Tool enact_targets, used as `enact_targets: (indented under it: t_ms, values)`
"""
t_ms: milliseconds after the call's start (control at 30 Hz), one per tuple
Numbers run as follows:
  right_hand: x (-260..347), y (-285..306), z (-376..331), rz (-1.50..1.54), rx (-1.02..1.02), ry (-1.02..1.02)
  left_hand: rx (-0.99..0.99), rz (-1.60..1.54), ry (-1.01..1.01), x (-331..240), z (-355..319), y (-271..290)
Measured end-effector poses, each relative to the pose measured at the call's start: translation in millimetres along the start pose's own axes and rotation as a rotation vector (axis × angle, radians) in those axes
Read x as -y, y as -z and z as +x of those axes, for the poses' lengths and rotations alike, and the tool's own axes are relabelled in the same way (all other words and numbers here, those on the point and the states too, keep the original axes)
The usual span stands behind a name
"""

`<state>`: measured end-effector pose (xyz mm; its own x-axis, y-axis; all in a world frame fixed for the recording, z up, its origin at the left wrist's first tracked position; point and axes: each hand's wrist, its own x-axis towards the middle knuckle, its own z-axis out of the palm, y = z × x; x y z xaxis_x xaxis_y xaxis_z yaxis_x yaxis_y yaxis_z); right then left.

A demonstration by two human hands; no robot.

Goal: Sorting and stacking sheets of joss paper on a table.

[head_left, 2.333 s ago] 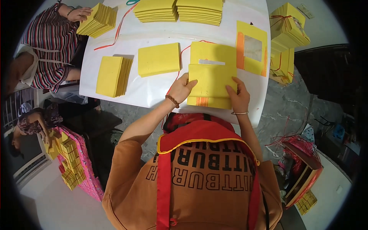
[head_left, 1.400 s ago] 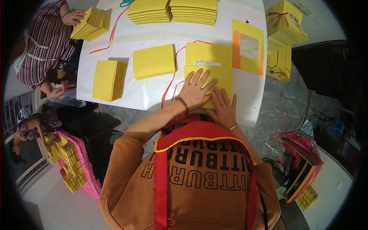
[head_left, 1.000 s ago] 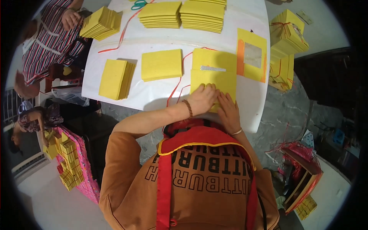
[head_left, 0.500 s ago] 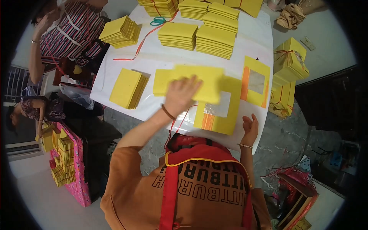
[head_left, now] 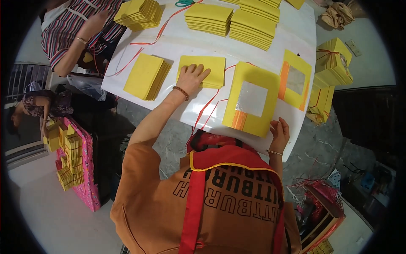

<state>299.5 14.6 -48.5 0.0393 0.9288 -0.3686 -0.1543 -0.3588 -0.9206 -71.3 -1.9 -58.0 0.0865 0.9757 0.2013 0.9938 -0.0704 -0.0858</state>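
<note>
Matt, slightly fibrous yellow paper is seen in the sheet (head_left: 253,74), into which a shiny, foil-like silver patch (head_left: 253,98) is set above a flat orange strip (head_left: 239,120). The same dull paper is shown in the folded stack (head_left: 215,70). The tabletop (head_left: 167,42) is surfaced in smooth, glossy white, and thin, plastic-looking red ribbon (head_left: 141,43) is strewn across it. 2 wrist ornaments are worn: a bracelet (head_left: 182,93) of smooth, wood-like brown beads, and a metallic bangle (head_left: 275,153). The apron (head_left: 228,156) is made of red cloth, edged in yellow; the T-shirt (head_left: 148,199) is matt brown fabric.
</note>
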Motion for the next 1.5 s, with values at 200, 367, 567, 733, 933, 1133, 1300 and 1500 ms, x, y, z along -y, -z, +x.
enact_targets:
  t_ms: [200,367,567,733,933,1133,1300,1500]
  values:
    - [-5,2,4,0.004,0.025,0.041,0.269,-0.072,0.014,1,-14,-7]
    - [-9,0,10,-0.146,0.031,0.228,0.437,-0.130,0.048,0,-9,-1]
    - [-6,2,15,-0.396,0.123,0.398,0.412,-0.327,-0.006,9,2,28]
    - [-7,1,13,-0.532,0.091,0.531,-0.024,-0.639,-0.148,-49,7,63]
    - [-8,3,22,-0.626,0.228,0.656,-0.003,-0.617,-0.450,-125,-17,63]
    - [-3,3,21,-0.536,0.323,0.573,0.013,-0.746,-0.445,-123,-13,59]
    - [-9,3,22,-0.619,0.327,0.657,0.184,-0.980,-0.350,-117,-3,51]
    - [-13,1,27,-0.420,0.345,0.442,0.375,-1.053,-0.276,-111,12,59]
